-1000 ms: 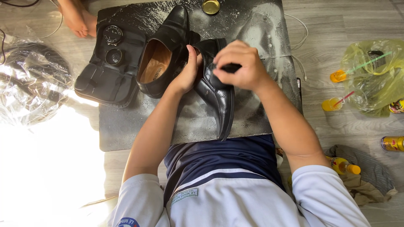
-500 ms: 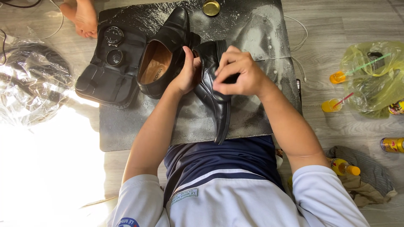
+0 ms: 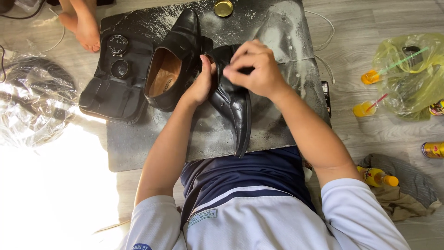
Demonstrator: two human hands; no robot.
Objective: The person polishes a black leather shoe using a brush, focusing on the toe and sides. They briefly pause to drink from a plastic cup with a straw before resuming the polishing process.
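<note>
Right hand [image 3: 256, 69] apparently slightly farther up the black shoe [image 3: 233, 106].

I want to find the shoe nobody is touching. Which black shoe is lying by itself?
The black shoe on the left, lying on the dark mat with its tan inside showing. The other shoe is held between the left hand and right hand.

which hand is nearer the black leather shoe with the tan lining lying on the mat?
Left. The left hand sits right beside that black leather shoe with the tan lining; the right hand is farther right, over the other shoe.
</note>
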